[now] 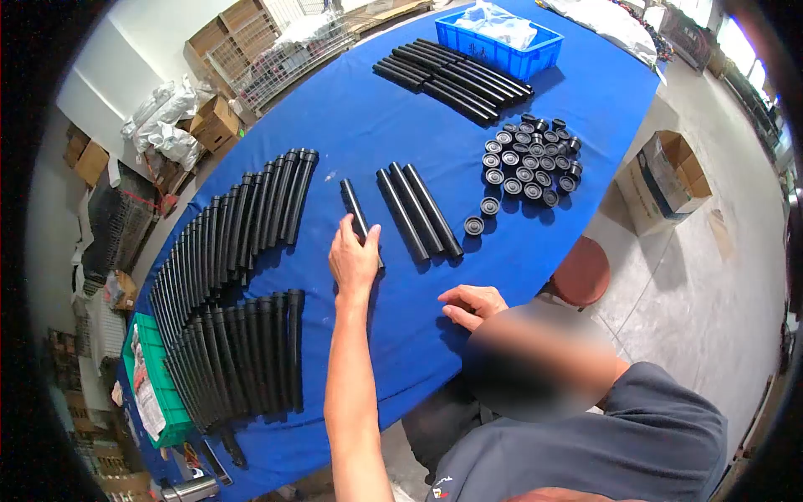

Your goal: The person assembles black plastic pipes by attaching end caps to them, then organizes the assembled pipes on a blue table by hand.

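Note:
My left hand (355,258) is closed over a single black tube (350,197) lying on the blue cloth, its upper end showing beyond the fingers. My right hand (475,304) rests near the table's front edge, fingers loosely bent and apart, with nothing visible in it. Between the hands and a little farther off, three plain black tubes (418,211) lie side by side. A cluster of round black caps (525,174) sits to the right, two of them nearer me. Left of my left hand, black tubes with wider ends (266,201) lie in a fanned row, and a second row (251,351) lies below it.
More black tubes (452,79) are stacked at the far end, beside a blue crate (502,55) holding clear plastic. A green basket (167,393) stands at the left edge. On the floor to the right are a cardboard box (661,184) and a reddish stool (583,272).

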Available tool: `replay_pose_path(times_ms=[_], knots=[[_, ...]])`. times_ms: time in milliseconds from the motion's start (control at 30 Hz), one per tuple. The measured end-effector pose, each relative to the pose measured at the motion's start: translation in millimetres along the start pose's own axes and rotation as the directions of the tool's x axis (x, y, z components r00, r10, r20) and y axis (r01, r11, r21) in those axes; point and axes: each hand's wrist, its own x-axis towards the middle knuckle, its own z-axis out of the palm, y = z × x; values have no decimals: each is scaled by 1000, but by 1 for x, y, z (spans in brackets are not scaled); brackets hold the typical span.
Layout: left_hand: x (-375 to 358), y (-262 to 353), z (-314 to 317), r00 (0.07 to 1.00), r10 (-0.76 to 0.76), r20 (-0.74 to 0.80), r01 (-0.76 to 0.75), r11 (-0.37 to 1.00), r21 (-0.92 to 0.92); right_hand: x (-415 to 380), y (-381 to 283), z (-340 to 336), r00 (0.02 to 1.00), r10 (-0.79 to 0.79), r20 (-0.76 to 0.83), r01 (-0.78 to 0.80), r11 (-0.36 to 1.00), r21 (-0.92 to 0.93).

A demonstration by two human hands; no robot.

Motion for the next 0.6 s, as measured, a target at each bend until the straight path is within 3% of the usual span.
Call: replay_pose_path(times_ms=[100,267,533,600], knots=[[20,3,-2,995,-70,65,60,987,146,-1,4,-2,996,81,30,-82,995,61],[11,5,-9,987,-105,120,79,976,205,-2,5,0,1000,4,-19,-2,997,72],[-125,34,-51,984,-90,156,73,991,110,-1,8,-4,995,7,-104,-2,999,46],[-151,28,-45,998,58,32,-61,994,90,-2,6,-6,981,-50,-188,45,999,-31]])
